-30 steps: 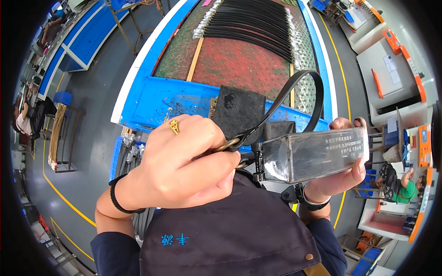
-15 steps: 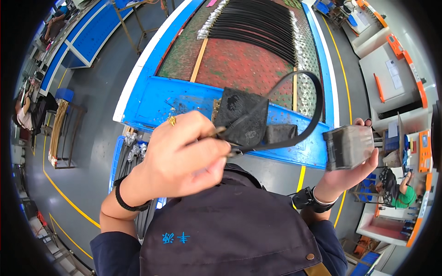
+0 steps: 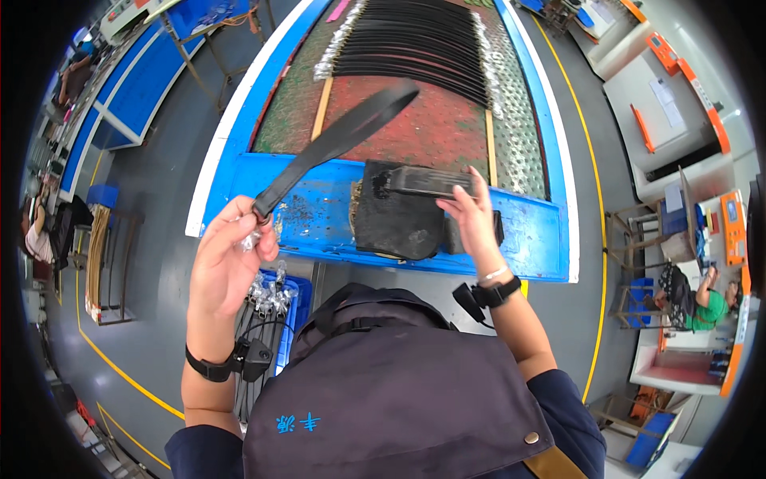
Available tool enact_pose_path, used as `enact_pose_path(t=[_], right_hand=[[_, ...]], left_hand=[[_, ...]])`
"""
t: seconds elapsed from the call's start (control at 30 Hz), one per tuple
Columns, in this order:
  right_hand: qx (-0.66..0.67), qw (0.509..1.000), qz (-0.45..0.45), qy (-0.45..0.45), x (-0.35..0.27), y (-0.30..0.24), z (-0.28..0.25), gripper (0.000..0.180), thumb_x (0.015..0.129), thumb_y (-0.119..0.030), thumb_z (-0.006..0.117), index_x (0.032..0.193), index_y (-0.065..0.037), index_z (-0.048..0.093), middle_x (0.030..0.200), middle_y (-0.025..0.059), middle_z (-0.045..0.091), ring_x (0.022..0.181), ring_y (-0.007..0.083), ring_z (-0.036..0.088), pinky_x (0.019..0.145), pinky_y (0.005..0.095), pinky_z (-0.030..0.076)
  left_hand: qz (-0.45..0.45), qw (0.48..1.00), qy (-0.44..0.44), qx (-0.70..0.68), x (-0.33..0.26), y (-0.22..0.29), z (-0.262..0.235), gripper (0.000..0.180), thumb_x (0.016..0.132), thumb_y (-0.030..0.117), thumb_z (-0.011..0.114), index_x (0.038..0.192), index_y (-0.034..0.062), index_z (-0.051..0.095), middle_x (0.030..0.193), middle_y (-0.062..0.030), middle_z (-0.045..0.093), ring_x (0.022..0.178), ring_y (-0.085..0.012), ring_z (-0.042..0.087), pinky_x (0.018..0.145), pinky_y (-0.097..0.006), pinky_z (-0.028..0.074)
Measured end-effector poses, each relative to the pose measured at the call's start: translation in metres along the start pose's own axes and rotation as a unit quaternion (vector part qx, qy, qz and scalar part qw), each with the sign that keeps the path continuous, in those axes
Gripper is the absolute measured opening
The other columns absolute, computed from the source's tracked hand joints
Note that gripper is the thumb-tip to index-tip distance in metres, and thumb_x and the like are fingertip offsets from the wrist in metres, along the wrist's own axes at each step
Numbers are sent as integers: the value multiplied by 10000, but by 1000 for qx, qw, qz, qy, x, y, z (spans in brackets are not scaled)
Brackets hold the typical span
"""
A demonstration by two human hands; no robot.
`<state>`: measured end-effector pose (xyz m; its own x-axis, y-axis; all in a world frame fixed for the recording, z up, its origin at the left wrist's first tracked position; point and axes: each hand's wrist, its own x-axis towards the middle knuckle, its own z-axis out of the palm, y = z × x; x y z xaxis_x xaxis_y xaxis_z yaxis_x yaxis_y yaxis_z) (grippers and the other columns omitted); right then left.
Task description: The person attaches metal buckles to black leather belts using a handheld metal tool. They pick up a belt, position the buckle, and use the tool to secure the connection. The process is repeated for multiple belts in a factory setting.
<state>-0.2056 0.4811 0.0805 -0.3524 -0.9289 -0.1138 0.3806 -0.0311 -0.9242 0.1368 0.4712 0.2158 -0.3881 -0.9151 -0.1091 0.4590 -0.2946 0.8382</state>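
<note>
Black strap (image 3: 335, 144) pinched at buckle end by left hand (image 3: 227, 267). Right hand (image 3: 471, 219) fingers laid open on dark pad (image 3: 399, 219) at blue surface (image 3: 319, 199). Judged: strap being laid down; alignment with finished row needed next.

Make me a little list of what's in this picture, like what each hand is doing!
Left hand: holds one end of a long black strap, raised over the bench
Right hand: fingers rest on a flat black piece on a dark pad
Bench: blue edge, with rows of black straps farther back
Below left hand: blue bin with shiny metal parts
</note>
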Motion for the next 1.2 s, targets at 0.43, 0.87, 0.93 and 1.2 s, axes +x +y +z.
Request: enact_pose_path(t=[0.43, 0.87, 0.93, 1.2], right_hand=[[-697, 676, -235, 40, -57, 15, -62, 234, 841, -215, 567, 1004, -72, 655, 1328, 130, 422, 1283, 355, 292, 1031, 569, 166], [-550, 673, -490, -71, -122, -126, 58, 290, 880, -325, 474, 968, -171, 702, 1279, 98, 495, 1318, 356, 246, 1075, 540, 48], [-541, 629, -548, -108, -129, -130, 73, 326, 874, -393, 464, 1009, -208, 696, 1284, 76, 492, 1319, 364, 225, 1077, 545, 13], [-530, 597, -590, -120, -125, -128, 96, 360, 819, -443, 505, 1055, -238, 685, 1321, 38, 465, 1325, 390, 171, 1070, 557, -36]], left_hand=[[13, 1000, 5, 5, -3, -6, 15, 154, 866, 165, 556, 869, 72, 434, 726, -38, 472, 570, -104, 480, 487, -237, 373], [428, 730, -37, 531, -5, -3, 81, 148, 657, -16, 666, 742, 24, 551, 694, -82, 532, 583, -243, 466, 544, -318, 368], [470, 691, -54, 546, -4, -3, 88, 192, 611, -11, 679, 756, 38, 564, 687, -54, 526, 577, -233, 469, 545, -340, 368], [515, 638, -64, 569, -9, 2, 99, 265, 542, 4, 688, 772, 51, 565, 669, -30, 491, 569, -202, 468, 573, -346, 389]])
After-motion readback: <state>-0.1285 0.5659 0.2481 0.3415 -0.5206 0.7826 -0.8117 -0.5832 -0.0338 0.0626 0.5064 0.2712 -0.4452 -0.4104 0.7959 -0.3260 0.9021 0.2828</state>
